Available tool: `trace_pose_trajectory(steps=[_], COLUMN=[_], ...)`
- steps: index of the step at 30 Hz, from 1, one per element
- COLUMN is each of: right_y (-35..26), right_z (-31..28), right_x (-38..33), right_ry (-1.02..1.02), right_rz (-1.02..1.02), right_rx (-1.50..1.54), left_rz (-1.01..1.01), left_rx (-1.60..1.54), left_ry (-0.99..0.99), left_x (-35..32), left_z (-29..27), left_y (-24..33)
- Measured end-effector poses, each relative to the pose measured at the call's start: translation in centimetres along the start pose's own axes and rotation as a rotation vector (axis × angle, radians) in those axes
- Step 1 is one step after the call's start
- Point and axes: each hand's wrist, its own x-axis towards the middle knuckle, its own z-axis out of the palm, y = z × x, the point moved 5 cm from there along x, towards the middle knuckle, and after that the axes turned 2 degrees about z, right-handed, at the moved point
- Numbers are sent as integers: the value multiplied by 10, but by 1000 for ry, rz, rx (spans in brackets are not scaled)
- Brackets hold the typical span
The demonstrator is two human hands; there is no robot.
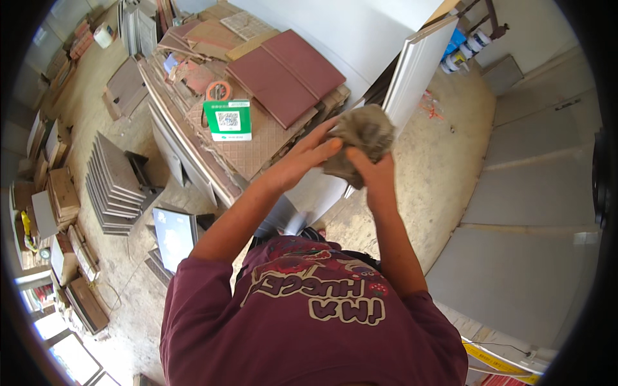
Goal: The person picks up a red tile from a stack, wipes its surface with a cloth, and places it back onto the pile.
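Note:
A crumpled grey-brown cloth (368,128) is bunched up between my two hands, held out in front of me. My left hand (309,157) grips its left side, with fingers and thumb pressed into the folds. On the lower right, my right hand (376,175) closes round it with the thumb on top. Part of the fingers of both hands is hidden by the cloth. Just beyond it stands a white panel (421,71), upright and edge-on. To the left of the cloth, a maroon folder-like board (286,74) lies on a cluttered stack.
A green card with a square code (228,120) stands on the stack's patterned top (238,151), beside an orange tape roll (219,91). Grey tiles (114,180) lean in a rack at left. Large grey slabs (515,270) line the right. White buckets (465,53) stand at far right.

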Motion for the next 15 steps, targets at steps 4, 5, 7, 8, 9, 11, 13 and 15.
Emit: trace_pose_trajectory(steps=[4,5,7,8,9,11,13,15], right_y=[-16,-23,-37,-55,-65,-94,-125,-165], right_z=[44,48,55,59,59,56,42,30], right_x=[6,8,13,17,30,57,94,129], right_ry=[-299,-343,-418,-473,-478,-345,-132,44], right_rz=[-126,-206,-360,-362,-524,-593,-910,-1185], right_rx=[-189,-318,-577,-649,-775,-883,-1081,-1237], left_rz=[68,101,159,128,134,148,172,192], left_rx=[-319,-353,-423,-529,-532,-542,-535,-522], left_ry=[171,210,283,333,362,425,483,532], left_x=[-9,-13,-20,-22,-23,-27,-29,-30], left_z=[-23,-32,-51,-60,-65,-72,-78,-82], left_y=[-13,-13,-17,-20,-16,-6,4,15])
